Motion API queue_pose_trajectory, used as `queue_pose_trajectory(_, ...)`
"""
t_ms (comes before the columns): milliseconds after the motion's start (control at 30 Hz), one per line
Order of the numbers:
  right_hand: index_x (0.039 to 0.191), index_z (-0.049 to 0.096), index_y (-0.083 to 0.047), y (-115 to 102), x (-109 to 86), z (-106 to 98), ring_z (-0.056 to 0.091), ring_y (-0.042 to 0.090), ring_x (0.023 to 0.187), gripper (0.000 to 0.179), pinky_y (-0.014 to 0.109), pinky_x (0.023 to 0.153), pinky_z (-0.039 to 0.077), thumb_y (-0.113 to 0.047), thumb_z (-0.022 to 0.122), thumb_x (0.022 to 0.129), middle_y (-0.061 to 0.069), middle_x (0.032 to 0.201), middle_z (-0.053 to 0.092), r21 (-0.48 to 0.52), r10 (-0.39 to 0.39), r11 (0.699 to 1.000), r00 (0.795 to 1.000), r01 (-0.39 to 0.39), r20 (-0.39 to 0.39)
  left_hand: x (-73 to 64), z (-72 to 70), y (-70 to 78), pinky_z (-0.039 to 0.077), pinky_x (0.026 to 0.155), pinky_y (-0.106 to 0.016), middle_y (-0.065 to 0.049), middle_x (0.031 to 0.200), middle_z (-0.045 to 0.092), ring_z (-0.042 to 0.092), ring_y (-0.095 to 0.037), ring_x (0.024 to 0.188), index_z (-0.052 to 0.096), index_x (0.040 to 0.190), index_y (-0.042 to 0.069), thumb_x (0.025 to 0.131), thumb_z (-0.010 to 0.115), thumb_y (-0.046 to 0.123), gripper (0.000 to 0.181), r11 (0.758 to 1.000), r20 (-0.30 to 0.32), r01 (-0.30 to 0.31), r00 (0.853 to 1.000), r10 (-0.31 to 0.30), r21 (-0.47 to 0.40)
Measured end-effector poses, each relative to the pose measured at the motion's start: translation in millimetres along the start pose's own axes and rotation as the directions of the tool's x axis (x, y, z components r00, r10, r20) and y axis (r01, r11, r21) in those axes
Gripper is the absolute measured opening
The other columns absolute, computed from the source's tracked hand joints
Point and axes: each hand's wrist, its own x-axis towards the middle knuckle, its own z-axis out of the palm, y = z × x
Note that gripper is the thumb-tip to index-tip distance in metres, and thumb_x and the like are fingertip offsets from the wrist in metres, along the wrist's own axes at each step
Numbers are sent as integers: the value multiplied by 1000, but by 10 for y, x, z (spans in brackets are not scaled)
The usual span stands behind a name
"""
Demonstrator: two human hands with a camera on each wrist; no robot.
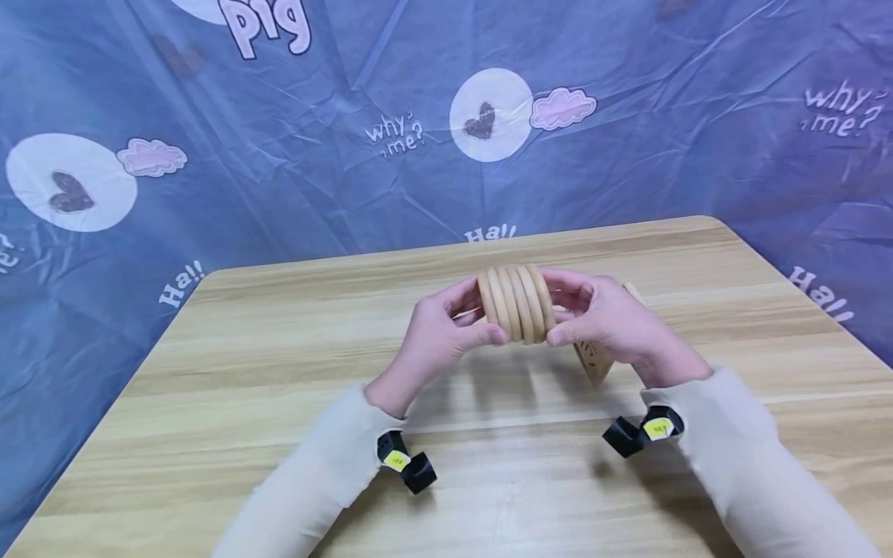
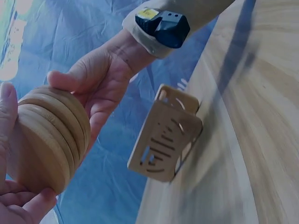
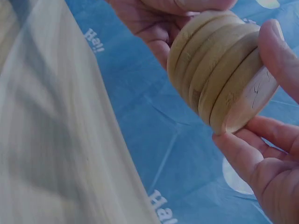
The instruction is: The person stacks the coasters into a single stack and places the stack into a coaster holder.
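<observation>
A stack of several round wooden coasters [image 1: 516, 304] is held on its side above the table, the discs pressed face to face. At one end my left hand [image 1: 439, 333] grips it, thumb at the lower edge and fingers behind. My right hand [image 1: 617, 322] grips the opposite end in the same way. In the right wrist view, dark line markings show on the outer face of the end coaster [image 3: 254, 95]. Beyond my right hand stands a wooden holder [image 2: 163, 140] with slotted cutouts, partly hidden by that hand in the head view.
The light wood-grain table [image 1: 279, 372] stretches under both arms, its far edge close to a blue printed cloth [image 1: 314, 170]. Each wrist carries a small black camera, such as the left one [image 1: 407, 463].
</observation>
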Motion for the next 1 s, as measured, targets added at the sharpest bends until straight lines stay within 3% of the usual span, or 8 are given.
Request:
queue_pose_trajectory(167, 132, 39, 2, -13, -83, -130, 57, 10, 108, 74, 20, 92, 47, 12, 71, 66, -4, 119, 58, 58, -71, 996, 997, 69, 28, 30, 131, 77, 47, 92, -26, -11, 124, 57, 56, -16, 112, 43, 134, 7, 59, 78, 20, 83, 999, 15, -44, 999, 44, 7)
queue_pose_trajectory(333, 129, 45, -8, 4, -129, -256, 58, 11, 104, 74, 22, 87, 50, 16, 70, 63, 0, 118, 59, 66, -126, 990, 990, 123, 56, 59, 243, 122, 47, 90, -20, -10, 125, 57, 57, -14, 110, 40, 136, 8, 60, 79, 12, 86, 996, 22, -83, 996, 83, 44)
queue_pose_trajectory(633, 139, 32, -6, 44, -196, -463, 57, 13, 105, 90, 24, 83, 52, 24, 65, 60, 2, 125, 54, 86, -266, 963, 955, 256, 130, 146, 434, 109, 45, 90, -14, -5, 132, 51, 53, -7, 115, 37, 138, 10, 56, 82, 18, 94, 975, 25, -177, 984, 175, 135)
queue_pose_trajectory(767, 140, 28, -4, 95, -232, -545, 57, 13, 106, 94, 24, 84, 52, 26, 65, 59, 2, 126, 52, 99, -285, 957, 950, 273, 131, 184, 506, 98, 44, 90, -13, -7, 134, 48, 50, -8, 117, 34, 139, 7, 56, 83, 20, 96, 947, 50, -243, 970, 238, 209)
queue_pose_trajectory(900, 141, 24, -2, 152, -271, -646, 56, 12, 108, 98, 23, 86, 51, 25, 66, 58, 1, 127, 51, 119, -289, 954, 951, 276, 108, 230, 597, 76, 43, 89, -9, -7, 135, 48, 51, -8, 117, 33, 139, 4, 57, 83, 26, 99, 891, 72, -326, 945, 320, 317)
queue_pose_trajectory(1000, 141, 21, 2, 209, -303, -722, 56, 15, 108, 97, 23, 86, 51, 25, 67, 58, 5, 127, 51, 172, -328, 936, 939, 307, 108, 259, 681, 45, 42, 89, -8, -5, 132, 51, 52, -6, 115, 32, 139, 4, 55, 84, 29, 102, 860, 74, -358, 931, 357, 364)
